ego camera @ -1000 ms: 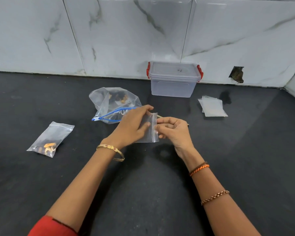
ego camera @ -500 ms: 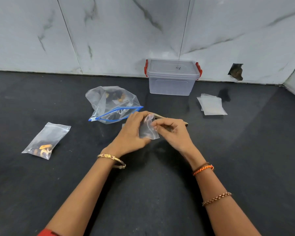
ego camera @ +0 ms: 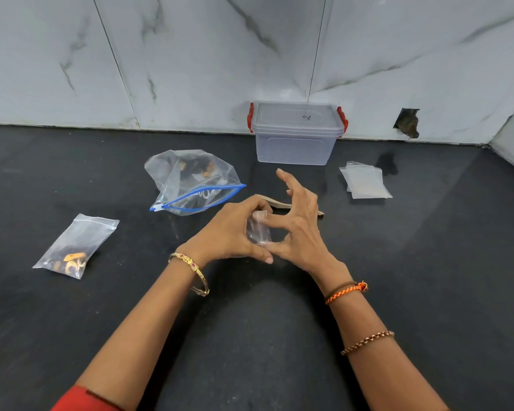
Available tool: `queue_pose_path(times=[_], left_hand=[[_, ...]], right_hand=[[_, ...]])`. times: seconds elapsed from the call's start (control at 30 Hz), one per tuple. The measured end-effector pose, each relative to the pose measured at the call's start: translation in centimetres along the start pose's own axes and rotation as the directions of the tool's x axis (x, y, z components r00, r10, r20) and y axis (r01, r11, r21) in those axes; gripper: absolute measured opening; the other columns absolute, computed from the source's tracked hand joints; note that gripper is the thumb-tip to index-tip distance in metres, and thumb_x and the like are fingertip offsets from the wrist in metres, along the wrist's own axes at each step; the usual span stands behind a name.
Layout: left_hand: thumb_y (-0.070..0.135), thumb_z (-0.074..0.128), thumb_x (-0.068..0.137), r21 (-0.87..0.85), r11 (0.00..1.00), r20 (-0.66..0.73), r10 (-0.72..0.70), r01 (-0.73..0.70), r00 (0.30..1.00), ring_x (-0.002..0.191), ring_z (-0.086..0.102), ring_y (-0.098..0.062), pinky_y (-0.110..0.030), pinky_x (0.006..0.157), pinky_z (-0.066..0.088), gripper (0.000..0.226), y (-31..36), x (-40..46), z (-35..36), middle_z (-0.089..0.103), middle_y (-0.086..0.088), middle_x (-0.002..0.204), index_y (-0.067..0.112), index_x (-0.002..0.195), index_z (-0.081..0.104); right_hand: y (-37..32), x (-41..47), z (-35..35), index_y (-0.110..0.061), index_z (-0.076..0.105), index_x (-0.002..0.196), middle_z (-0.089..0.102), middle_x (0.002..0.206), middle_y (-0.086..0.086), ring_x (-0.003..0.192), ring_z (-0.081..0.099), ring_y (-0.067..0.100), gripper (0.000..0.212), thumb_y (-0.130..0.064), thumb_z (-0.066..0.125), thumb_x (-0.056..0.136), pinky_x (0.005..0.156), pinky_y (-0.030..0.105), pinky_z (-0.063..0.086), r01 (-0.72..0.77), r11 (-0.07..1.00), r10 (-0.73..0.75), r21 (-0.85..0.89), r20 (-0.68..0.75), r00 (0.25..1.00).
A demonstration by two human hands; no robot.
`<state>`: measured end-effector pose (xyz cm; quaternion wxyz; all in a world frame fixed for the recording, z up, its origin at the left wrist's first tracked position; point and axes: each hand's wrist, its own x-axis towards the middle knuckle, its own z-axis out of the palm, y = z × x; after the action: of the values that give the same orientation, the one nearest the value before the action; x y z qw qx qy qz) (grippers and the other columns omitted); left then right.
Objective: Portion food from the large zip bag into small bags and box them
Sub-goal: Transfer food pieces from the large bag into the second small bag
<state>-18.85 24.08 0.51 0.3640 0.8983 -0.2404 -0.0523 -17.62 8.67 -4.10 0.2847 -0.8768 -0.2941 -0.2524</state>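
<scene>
Two hands worked the small bag (ego camera: 259, 231) above the desk (ego camera: 428, 262): left hand (ego camera: 230, 232) gripped it, while right hand (ego camera: 298, 223), pinching a second ago, had spread its fingers, seemingly opening its mouth for filling.

A second ago you held the small empty bag (ego camera: 258, 228) flat between both hands, stretched wide with each hand pinching an edge; now it is bunched up, mostly wrapped inside your left hand (ego camera: 232, 232), with only a narrow strip showing. Your right hand (ego camera: 298, 221) has let go of its pinch and spread open, the fingers (ego camera: 288, 180) fanned upward and only the thumb and a lower finger meeting the bag. With that hand raised, the wooden spoon (ego camera: 279, 203) behind it shows more than before.
</scene>
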Motion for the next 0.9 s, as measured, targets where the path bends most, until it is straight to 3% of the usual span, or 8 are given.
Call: queue_pose_path(times=[0.1, 0.17, 0.3, 0.37, 0.43, 0.57, 0.73, 0.9], left_hand=[[0.024, 0.089, 0.052, 0.011, 1.000, -0.017, -0.012, 0.012, 1.000, 0.091, 0.049, -0.002, -0.004, 0.075, 0.037, 0.073, -0.3, 0.1, 0.0, 0.052, 0.009, 0.105, 0.017, 0.111, 0.047], [0.025, 0.090, 0.048, -0.010, 1.000, -0.059, -0.005, 0.005, 0.998, 0.092, 0.050, -0.002, -0.002, 0.077, 0.036, 0.077, -0.6, 0.0, 0.1, 0.050, 0.014, 0.104, 0.022, 0.110, 0.046], [0.026, 0.092, 0.044, -0.035, 0.999, -0.218, -0.031, 0.024, 0.975, 0.100, 0.052, -0.008, -0.003, 0.079, 0.036, 0.075, -1.2, -0.7, 0.2, 0.049, 0.024, 0.100, 0.025, 0.105, 0.049], [0.027, 0.091, 0.044, -0.024, 0.999, -0.299, -0.050, 0.045, 0.953, 0.094, 0.053, -0.009, -0.003, 0.075, 0.037, 0.068, -1.2, -1.2, 0.0, 0.053, 0.020, 0.095, 0.020, 0.102, 0.055], [0.028, 0.090, 0.044, -0.022, 0.998, -0.385, -0.055, 0.051, 0.921, 0.088, 0.055, -0.011, -0.005, 0.072, 0.038, 0.062, -1.2, -1.6, -0.1, 0.059, 0.012, 0.090, 0.014, 0.097, 0.061], [0.029, 0.089, 0.045, 0.000, 0.998, -0.464, -0.050, 0.057, 0.884, 0.087, 0.057, -0.013, -0.012, 0.075, 0.040, 0.056, -1.3, -2.0, -0.3, 0.064, 0.004, 0.091, 0.012, 0.092, 0.065], [0.021, 0.090, 0.047, 0.006, 0.998, -0.503, -0.052, 0.063, 0.862, 0.097, 0.053, -0.011, -0.004, 0.082, 0.035, 0.066, -1.4, -2.9, -0.5, 0.060, 0.001, 0.105, 0.007, 0.106, 0.063], [0.027, 0.088, 0.049, 0.078, 0.984, -0.548, -0.090, 0.157, 0.832, 0.112, 0.045, -0.020, -0.010, 0.089, 0.027, 0.061, -1.8, -4.2, -1.0, 0.052, -0.003, 0.115, 0.009, 0.103, 0.067]], right_hand=[[0.1, -0.1, -0.2, -0.034, 0.072, 0.094, 0.018, 0.149, 0.006, 0.123, 0.026, 0.029, 0.028, -0.048, 0.063, 0.072, 0.096, 0.037, 0.032, 0.024, 1.000, -0.024, 0.008, 0.031, 0.999], [0.1, 0.2, -0.6, -0.027, 0.075, 0.090, 0.032, 0.143, 0.008, 0.115, 0.033, 0.022, 0.020, -0.023, 0.064, 0.074, 0.098, 0.020, 0.029, 0.046, 0.995, -0.046, 0.089, -0.006, 0.999], [1.4, 0.7, -1.6, -0.014, 0.076, 0.084, 0.060, 0.108, 0.001, 0.096, 0.054, 0.029, 0.043, 0.015, 0.046, 0.071, 0.085, 0.004, 0.032, -0.210, 0.953, 0.258, 0.219, -0.220, 0.941], [2.9, 0.3, -2.1, -0.012, 0.072, 0.100, 0.063, 0.111, 0.006, 0.103, 0.053, 0.032, 0.040, 0.012, 0.046, 0.081, 0.084, 0.002, 0.028, -0.437, 0.894, 0.448, 0.096, -0.215, 0.868], [4.3, -0.3, -2.1, -0.009, 0.061, 0.120, 0.055, 0.127, 0.008, 0.116, 0.043, 0.032, 0.032, -0.004, 0.048, 0.092, 0.094, 0.015, 0.027, -0.609, 0.790, 0.598, -0.071, -0.126, 0.791], [4.3, -0.3, -2.1, -0.010, 0.061, 0.121, 0.056, 0.124, 0.010, 0.115, 0.042, 0.031, 0.031, -0.021, 0.052, 0.093, 0.094, 0.033, 0.035, -0.641, 0.746, 0.646, -0.183, -0.039, 0.763], [3.7, -0.5, -2.3, -0.012, 0.070, 0.104, 0.066, 0.106, 0.009, 0.106, 0.052, 0.029, 0.020, -0.018, 0.061, 0.088, 0.084, 0.033, 0.041, -0.678, 0.731, 0.673, -0.074, -0.083, 0.735], [2.7, -0.1, -3.1, -0.016, 0.073, 0.097, 0.069, 0.082, 0.000, 0.079, 0.059, 0.012, 0.022, -0.018, 0.075, 0.075, 0.078, 0.023, 0.043, -0.766, 0.609, 0.791, 0.206, -0.074, 0.608]])
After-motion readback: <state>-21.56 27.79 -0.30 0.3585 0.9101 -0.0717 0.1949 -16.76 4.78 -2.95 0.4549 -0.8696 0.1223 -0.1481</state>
